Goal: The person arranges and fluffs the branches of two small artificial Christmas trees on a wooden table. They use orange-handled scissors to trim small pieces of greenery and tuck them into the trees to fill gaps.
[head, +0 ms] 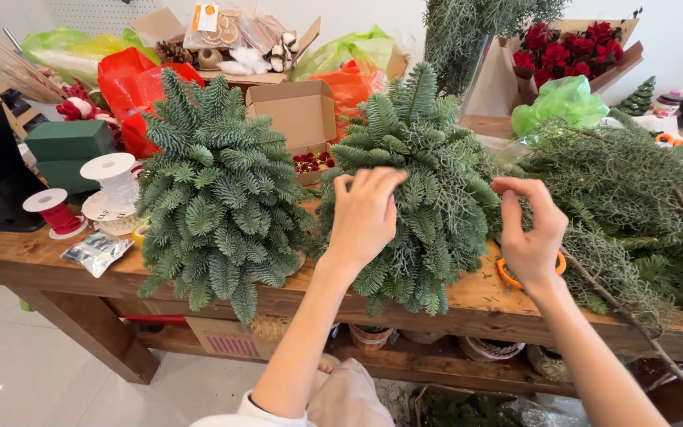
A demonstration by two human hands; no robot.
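Note:
Two small cone-shaped trees of fir sprigs stand on a wooden workbench (pixel 468 304). My left hand (pixel 365 213) is raised against the front of the right tree (pixel 424 186), fingertips bent into its sprigs near the top. To that tree's right side my right hand (pixel 530 231) hovers with fingers curled, thumb and forefinger close together; I cannot tell if they pinch a sprig. The left tree (pixel 219 190) stands untouched. Orange-handled scissors (pixel 507 274) lie on the bench under my right hand.
A heap of loose evergreen branches (pixel 634 198) fills the bench's right end. Spools of white (pixel 112 178) and red (pixel 57 212) string, green foam blocks (pixel 69 146), a foil packet (pixel 96 251), an open cardboard box (pixel 298 119), coloured bags and red flowers (pixel 571 47) crowd the back and left.

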